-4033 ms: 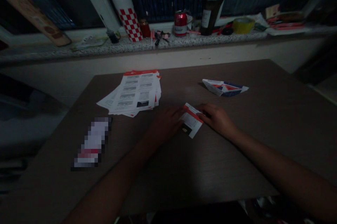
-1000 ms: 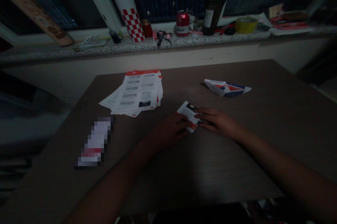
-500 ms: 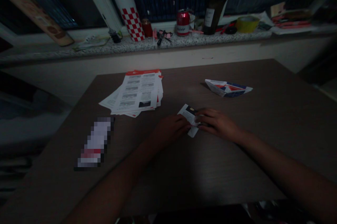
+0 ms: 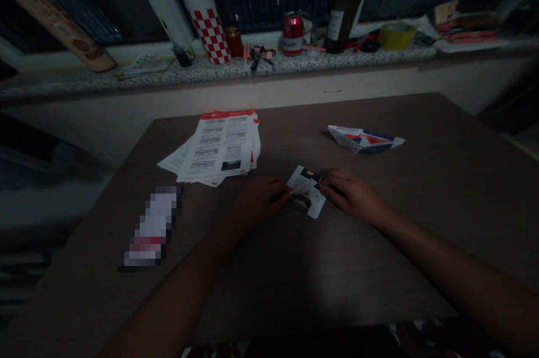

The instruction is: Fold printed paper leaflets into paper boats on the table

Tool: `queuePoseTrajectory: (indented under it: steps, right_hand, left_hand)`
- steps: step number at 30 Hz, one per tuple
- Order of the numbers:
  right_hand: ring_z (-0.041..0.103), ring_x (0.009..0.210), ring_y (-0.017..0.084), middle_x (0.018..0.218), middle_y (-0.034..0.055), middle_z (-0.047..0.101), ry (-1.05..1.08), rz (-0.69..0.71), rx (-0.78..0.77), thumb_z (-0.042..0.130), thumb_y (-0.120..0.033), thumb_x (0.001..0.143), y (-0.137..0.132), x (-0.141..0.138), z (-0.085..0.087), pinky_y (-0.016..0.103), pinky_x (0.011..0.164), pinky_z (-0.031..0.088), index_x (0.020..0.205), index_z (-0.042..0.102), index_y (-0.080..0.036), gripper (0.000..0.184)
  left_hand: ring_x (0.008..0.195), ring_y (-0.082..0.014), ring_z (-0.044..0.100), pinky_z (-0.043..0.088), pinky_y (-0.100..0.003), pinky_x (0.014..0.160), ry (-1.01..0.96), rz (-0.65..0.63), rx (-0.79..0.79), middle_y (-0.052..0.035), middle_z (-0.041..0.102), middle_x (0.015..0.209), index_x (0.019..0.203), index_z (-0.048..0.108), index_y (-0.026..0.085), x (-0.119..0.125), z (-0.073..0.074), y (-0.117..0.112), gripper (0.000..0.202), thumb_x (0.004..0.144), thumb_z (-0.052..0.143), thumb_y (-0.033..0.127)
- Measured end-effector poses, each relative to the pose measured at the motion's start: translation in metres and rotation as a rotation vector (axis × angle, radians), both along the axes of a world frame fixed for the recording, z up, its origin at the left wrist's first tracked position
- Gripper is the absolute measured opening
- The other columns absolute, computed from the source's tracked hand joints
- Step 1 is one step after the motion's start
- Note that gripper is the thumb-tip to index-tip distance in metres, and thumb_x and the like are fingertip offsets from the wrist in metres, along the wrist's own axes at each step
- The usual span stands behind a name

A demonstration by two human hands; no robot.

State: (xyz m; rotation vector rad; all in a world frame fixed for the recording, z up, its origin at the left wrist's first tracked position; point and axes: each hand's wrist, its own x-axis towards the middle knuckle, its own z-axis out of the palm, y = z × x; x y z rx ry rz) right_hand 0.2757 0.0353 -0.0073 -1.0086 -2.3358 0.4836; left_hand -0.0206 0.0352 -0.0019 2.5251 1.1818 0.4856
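Between my hands a small folded piece of printed paper [image 4: 304,185] rests on the brown table [image 4: 269,268], white with dark patches. My left hand [image 4: 263,198] pinches its left edge, where a bit of red shows at the fingertips. On the opposite side, my right hand [image 4: 348,192] has its fingers closed on the right edge. A folded paper boat [image 4: 364,140], white, blue and red, sits beyond my right hand.
Left of the hands lies a stack of printed sheets [image 4: 223,150], with a pixelated phone-shaped object [image 4: 151,229] nearer. Along the granite windowsill [image 4: 155,74] stand a checkered white bottle [image 4: 210,32], a red can [image 4: 292,35], a dark bottle [image 4: 339,21] and a yellow tape roll [image 4: 396,36].
My hands have moved apart, the left one going left. More of the folded paper now shows, and it looks wider and more opened out. The boat and sheets stay put.
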Motion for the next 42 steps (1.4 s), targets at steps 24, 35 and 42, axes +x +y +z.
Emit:
queuePoseTrajectory:
  steps: [24,35,42]
  right_hand:
    - [0.07,0.089,0.024,0.101,0.0091,0.073,-0.16,-0.205,-0.035,0.057,-0.031,0.105,0.03,-0.017,0.003,0.035,0.077,0.052,0.102,0.072,-0.021,0.019]
    - [0.067,0.106,0.03,0.112,0.0148,0.07,-0.153,-0.087,-0.006,0.056,-0.043,0.106,0.051,-0.018,0.005,0.044,0.094,0.053,0.128,0.074,-0.017,0.038]
    - [0.062,0.109,0.031,0.113,0.0147,0.062,-0.151,-0.026,-0.001,0.06,-0.041,0.102,0.061,-0.022,-0.011,0.047,0.099,0.052,0.138,0.071,-0.019,0.043]
  left_hand:
    - [0.101,-0.0244,0.067,0.055,-0.039,0.087,-0.082,0.309,-0.059,-0.0059,0.066,0.108,0.104,0.072,0.02,0.018,-0.005,-0.004,0.01,0.102,0.066,0.028]
    - [0.102,-0.0244,0.066,0.051,-0.037,0.088,-0.081,0.338,-0.074,-0.0056,0.066,0.106,0.103,0.071,0.019,0.022,-0.005,-0.004,0.007,0.101,0.069,0.026]
    - [0.099,-0.024,0.066,0.052,-0.037,0.086,-0.08,0.322,-0.062,-0.0054,0.066,0.105,0.102,0.071,0.02,0.021,-0.007,-0.003,0.006,0.101,0.068,0.025]
